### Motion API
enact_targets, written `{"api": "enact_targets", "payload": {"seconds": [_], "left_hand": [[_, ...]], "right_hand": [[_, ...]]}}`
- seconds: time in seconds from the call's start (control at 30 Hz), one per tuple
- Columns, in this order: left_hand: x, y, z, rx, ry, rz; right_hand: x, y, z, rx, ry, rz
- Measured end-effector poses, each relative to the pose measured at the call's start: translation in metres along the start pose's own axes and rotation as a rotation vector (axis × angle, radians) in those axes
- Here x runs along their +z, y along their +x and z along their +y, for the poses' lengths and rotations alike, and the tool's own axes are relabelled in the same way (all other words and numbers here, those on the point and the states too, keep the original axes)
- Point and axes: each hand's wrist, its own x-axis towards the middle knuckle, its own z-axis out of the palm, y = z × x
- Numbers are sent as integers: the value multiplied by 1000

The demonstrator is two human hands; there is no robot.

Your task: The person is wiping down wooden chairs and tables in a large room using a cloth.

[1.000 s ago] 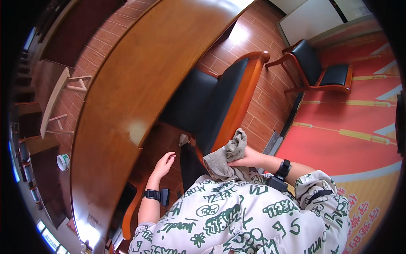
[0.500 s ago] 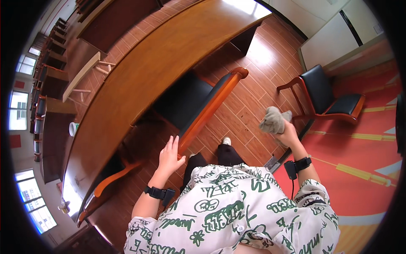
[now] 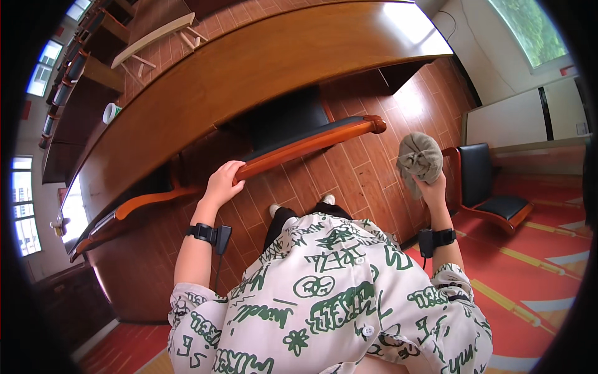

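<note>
Far left: white-and-green cup (image 3: 110, 113) by the far edge of the long brown table (image 3: 268, 71); its support unclear. Pale wooden stool (image 3: 153, 41) beyond the table. Left hand (image 3: 222, 184) at the left end of the near chair's (image 3: 305, 147) wooden top rail, fingers and thumb gripping it from either side. Right hand (image 3: 432, 187) raised above the tiled floor (image 3: 355, 171), fingers closed on a bunched grey cloth (image 3: 421, 156). Rightmost: black-padded chair (image 3: 476, 174), well apart from the first.
</note>
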Motion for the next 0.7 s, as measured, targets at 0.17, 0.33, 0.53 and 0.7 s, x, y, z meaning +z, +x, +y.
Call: {"api": "enact_targets", "payload": {"seconds": [0.17,0.33,0.53,0.7], "left_hand": [[5,-6,-2,-44,-71,24],[6,-2,0,14,-99,98],[15,0,-7,8,-102,146],[15,-3,-7,17,-123,180]], "right_hand": [[58,62,-77,-324,-53,19],[134,115,-74,-523,-869,-832],[198,126,-83,-527,-1011,-978],[273,90,-107,-804,-878,-977]]}}
